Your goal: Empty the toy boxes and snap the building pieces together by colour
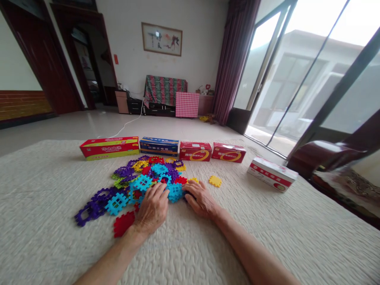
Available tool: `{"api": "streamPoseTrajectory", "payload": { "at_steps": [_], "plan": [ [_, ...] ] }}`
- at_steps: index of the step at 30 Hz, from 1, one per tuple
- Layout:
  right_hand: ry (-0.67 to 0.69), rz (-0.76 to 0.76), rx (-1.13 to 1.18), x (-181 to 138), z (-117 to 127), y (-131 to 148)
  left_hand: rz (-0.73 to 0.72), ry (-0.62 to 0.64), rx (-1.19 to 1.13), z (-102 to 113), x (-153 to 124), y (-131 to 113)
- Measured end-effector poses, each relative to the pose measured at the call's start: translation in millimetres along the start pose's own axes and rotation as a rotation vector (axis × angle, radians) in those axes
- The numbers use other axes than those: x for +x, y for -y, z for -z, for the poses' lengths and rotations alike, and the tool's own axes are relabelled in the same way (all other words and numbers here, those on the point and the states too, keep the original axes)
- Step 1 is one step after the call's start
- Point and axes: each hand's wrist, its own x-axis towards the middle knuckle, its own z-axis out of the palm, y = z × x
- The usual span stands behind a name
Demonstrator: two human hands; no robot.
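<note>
A heap of plastic interlocking building pieces (141,183) in purple, light blue, red, yellow and green lies on a quilted cover. My left hand (152,208) rests at the heap's near edge, its fingers bent over light-blue pieces. My right hand (201,199) is curled, with fingertips and thumb at the right edge of a light-blue window-shaped piece (175,192). That piece sits between both hands, and each hand grips a side of it; the fingertips are partly hidden. Beside my left wrist is a flat red piece (124,224). Apart from the heap, a yellow piece (215,181) lies to the right.
Behind the heap stand a red-and-green box (109,148), a blue box (159,147) and two red boxes (195,152). A white-and-red box (272,174) sits farther right. Joined purple pieces (94,206) stretch out left. The quilted cover (190,253) spreads underneath.
</note>
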Motion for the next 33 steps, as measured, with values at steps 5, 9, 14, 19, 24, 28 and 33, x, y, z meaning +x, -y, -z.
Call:
{"api": "streamPoseTrajectory", "payload": {
  "at_steps": [5, 9, 14, 19, 24, 28, 33],
  "plan": [
    [-0.314, -0.197, 0.025, 3.2, -12.6, -24.2, 0.002, -0.008, -0.031, 0.9, 0.5, 0.5],
    [-0.25, -0.268, -0.09, 4.8, -21.4, -35.2, -0.001, 0.0, -0.037, -1.2, -0.3, 1.5],
    [-0.233, -0.317, -0.13, 5.0, -23.6, -34.3, 0.009, 0.01, -0.034, -1.3, -0.2, 0.9],
    [-0.318, -0.382, -0.006, 6.9, -22.5, -38.2, 0.002, 0.011, -0.041, 0.5, 1.1, -0.5],
    [-0.445, -0.393, 0.159, 7.4, -20.6, -38.9, -0.006, -0.017, -0.048, -2.4, -0.1, 0.8],
    [-0.41, -0.383, 0.306, 6.9, -18.4, -35.9, -0.011, -0.033, -0.043, -5.9, -1.4, 2.8],
    [-0.472, -0.333, 0.273, 8.4, -17.1, -33.1, -0.003, -0.022, -0.07, -5.3, -1.0, 2.8]
  ]
}}
